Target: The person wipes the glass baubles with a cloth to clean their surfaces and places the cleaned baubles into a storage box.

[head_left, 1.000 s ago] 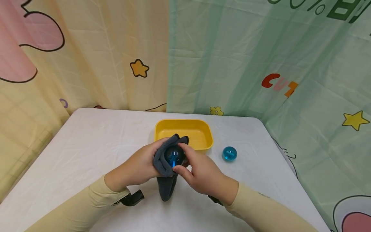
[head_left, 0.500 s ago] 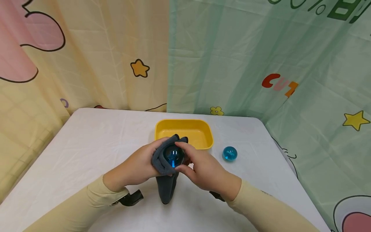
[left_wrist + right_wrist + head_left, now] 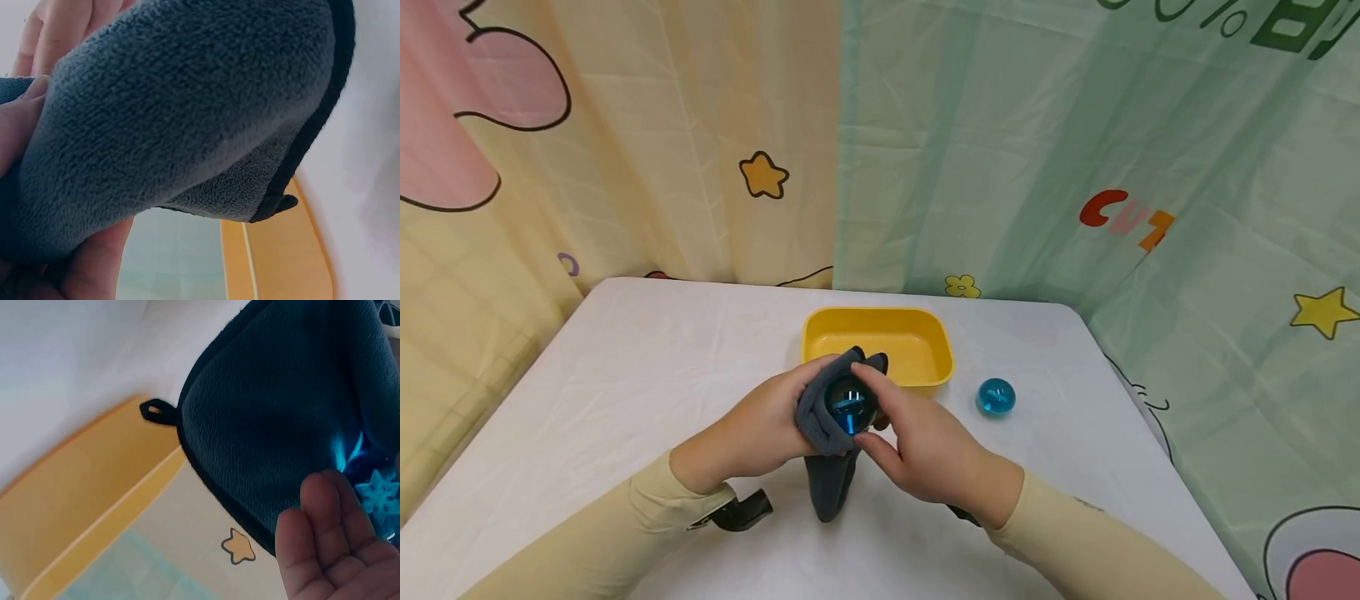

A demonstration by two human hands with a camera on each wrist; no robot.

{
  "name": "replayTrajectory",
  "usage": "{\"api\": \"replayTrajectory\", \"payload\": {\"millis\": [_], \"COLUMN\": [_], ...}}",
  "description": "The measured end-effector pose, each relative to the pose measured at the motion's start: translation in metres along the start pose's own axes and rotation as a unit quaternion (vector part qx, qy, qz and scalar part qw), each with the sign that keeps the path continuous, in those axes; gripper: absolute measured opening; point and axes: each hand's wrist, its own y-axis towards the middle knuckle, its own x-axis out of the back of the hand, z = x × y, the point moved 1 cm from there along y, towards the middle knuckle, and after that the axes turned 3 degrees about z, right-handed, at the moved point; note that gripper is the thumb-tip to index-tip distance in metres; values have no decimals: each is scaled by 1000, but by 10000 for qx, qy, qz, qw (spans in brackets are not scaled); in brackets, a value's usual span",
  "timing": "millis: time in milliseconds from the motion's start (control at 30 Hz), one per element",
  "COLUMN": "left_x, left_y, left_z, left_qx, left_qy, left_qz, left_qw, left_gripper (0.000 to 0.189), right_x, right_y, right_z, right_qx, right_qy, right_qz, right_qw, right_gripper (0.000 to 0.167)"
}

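A clear blue ball [image 3: 852,405] sits between both hands above the table, with a snowflake shape visible in it in the right wrist view. My left hand [image 3: 763,422] grips a dark grey cloth [image 3: 822,417] that is folded around the ball's left side. The cloth's lower end hangs down below the hands, and a black hanging loop [image 3: 159,412] shows on its edging. From the right, my right hand [image 3: 928,437] holds the ball by its bare side, thumb below and index finger above. Its other fingers [image 3: 320,506] lie behind the ball and cloth.
Just behind the hands stands a yellow tray [image 3: 937,337], partly hidden by them. A second clear blue ball [image 3: 996,397] rests on the white tablecloth [image 3: 685,350] to the right of the tray. Printed curtains [image 3: 970,150] surround the table's far side.
The ball turns and shifts slightly within the cloth. Both hands keep nearly the same place and hold. The tray and the second ball stay put.
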Motion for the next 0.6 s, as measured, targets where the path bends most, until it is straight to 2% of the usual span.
{"api": "replayTrajectory", "payload": {"millis": [133,200,267,333,467,533,600], "left_x": [0,0,0,-1,-2,-2,-2], "left_y": [0,0,1,1,2,2,2], "left_z": [0,-1,-1,-2,-2,-2,-2], "left_qx": [84,109,94,97,66,67,71], "left_qy": [-86,-118,-130,-148,-133,-143,-113], "left_qz": [43,53,54,54,60,81,81], "left_qw": [9999,9999,9999,9998,9999,9998,9999], "left_gripper": [72,72,74,76,75,74,74], "right_x": [1,2,2,2,2,2,2], "right_y": [1,1,2,2,2,2,2], "right_z": [-1,-1,-2,-2,-2,-2,0], "right_qx": [237,171,-35,-317,-763,-820,-837], "right_qy": [-764,-899,-693,-215,840,907,662], "right_qz": [-59,-122,-134,-72,-31,-83,-51], "right_qw": [9968,9957,9975,9992,9935,9925,9943], "right_gripper": [74,72,72,70,65,63,64]}}
